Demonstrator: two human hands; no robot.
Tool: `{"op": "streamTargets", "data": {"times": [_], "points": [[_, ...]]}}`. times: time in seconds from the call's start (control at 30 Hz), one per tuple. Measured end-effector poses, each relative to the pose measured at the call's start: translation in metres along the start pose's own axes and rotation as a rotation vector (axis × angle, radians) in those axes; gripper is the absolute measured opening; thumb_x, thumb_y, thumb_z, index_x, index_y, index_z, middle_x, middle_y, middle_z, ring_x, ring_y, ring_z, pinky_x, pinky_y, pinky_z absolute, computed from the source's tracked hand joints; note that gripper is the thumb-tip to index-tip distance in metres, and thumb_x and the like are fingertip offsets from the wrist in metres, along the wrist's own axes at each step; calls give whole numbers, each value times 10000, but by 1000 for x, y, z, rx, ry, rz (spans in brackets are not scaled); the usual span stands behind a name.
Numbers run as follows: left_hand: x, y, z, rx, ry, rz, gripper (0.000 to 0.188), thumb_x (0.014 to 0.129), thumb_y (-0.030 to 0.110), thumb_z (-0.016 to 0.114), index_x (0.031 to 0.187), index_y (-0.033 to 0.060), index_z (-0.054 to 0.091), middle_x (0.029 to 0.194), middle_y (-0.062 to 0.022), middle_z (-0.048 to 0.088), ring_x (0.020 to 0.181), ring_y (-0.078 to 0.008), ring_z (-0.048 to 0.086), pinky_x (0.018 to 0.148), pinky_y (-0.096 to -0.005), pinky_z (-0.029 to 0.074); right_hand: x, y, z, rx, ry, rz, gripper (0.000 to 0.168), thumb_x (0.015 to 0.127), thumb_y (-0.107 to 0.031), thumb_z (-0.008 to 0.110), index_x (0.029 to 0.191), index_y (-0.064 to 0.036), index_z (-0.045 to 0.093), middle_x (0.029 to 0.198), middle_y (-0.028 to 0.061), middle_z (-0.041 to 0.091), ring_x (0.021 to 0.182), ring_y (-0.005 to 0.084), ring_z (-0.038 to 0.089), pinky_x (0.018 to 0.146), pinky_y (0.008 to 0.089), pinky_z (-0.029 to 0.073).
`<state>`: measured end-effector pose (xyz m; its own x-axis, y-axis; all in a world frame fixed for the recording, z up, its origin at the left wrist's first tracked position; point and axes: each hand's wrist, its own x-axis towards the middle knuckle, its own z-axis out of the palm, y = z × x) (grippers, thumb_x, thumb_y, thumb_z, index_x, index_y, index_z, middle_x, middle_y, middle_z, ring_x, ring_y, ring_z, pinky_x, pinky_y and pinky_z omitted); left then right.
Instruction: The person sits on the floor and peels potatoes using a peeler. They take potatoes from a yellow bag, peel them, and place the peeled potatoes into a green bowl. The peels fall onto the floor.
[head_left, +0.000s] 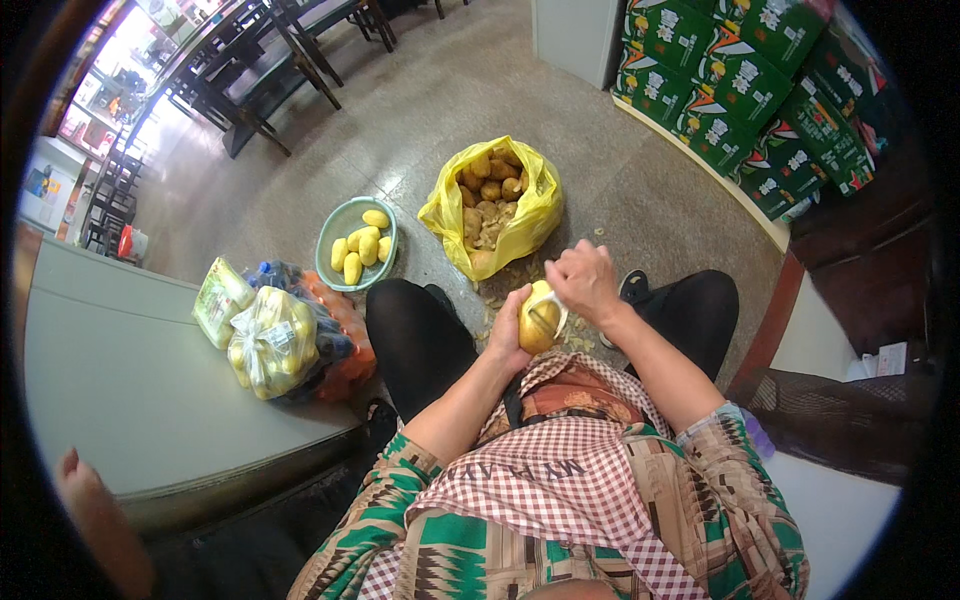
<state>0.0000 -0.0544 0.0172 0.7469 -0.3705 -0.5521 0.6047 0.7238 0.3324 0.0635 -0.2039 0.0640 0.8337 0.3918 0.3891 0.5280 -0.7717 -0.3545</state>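
Observation:
Between my knees, my left hand (509, 330) grips a partly peeled potato (537, 336) from its left side. My right hand (587, 279) holds a white peeler (561, 319), whose head lies across the potato; the fingers hide most of its handle. Peeled yellow potatoes (367, 247) rest in a green plastic basket (321, 259) on the floor ahead to the left. Straight ahead stands an open yellow plastic bag (545, 206), with unpeeled potatoes (491, 176) at its far side and peelings (489, 225) nearer me.
Loose peelings (577, 337) litter the floor by my feet. Left of my knee sit bagged fruit (274, 341) and wrapped bottles (330, 330). Green cartons (742, 97) are stacked at the right. Dark tables and chairs (255, 71) stand farther off. Another person's hand (82, 480) shows at the lower left.

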Motion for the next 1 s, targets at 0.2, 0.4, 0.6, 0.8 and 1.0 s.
{"op": "streamTargets", "data": {"times": [0.2,0.4,0.6,0.8,1.0], "points": [[-26,12,20,28,-161,-7,531,916,461,478,1242,45,532,1138,-147,636,1009,-301,634,853,-483,521,5,85,-2,-252,-101,332,331,829,-333,525,629,-121,683,700,78,665,781,269,592,682,453,427],[-1,11,12,-39,-115,35,515,926,486,442,1223,76,536,1149,-141,626,988,-308,633,796,-474,531,-29,111,27,-129,-287,625,377,810,-382,509,716,-67,692,718,165,668,694,368,620,749,489,478],[8,-1,4,-44,19,16,388,920,425,521,1135,106,566,1044,-100,652,919,-271,651,763,-465,545,-9,26,0,-33,2,76,365,846,-308,571,560,-82,585,643,50,600,681,264,545,631,458,395],[0,4,7,40,-110,-116,449,922,393,520,1181,27,548,1100,-147,643,947,-290,648,840,-422,533,-5,66,12,-298,24,76,325,828,-283,565,542,-130,600,640,9,609,712,242,538,657,431,368],[3,-1,14,-16,-210,-89,504,930,385,436,1241,-3,522,1185,-203,608,1060,-333,613,911,-468,496,-24,114,12,81,-416,773,358,821,-384,515,741,-112,733,895,97,707,886,321,634,830,506,426]]}}
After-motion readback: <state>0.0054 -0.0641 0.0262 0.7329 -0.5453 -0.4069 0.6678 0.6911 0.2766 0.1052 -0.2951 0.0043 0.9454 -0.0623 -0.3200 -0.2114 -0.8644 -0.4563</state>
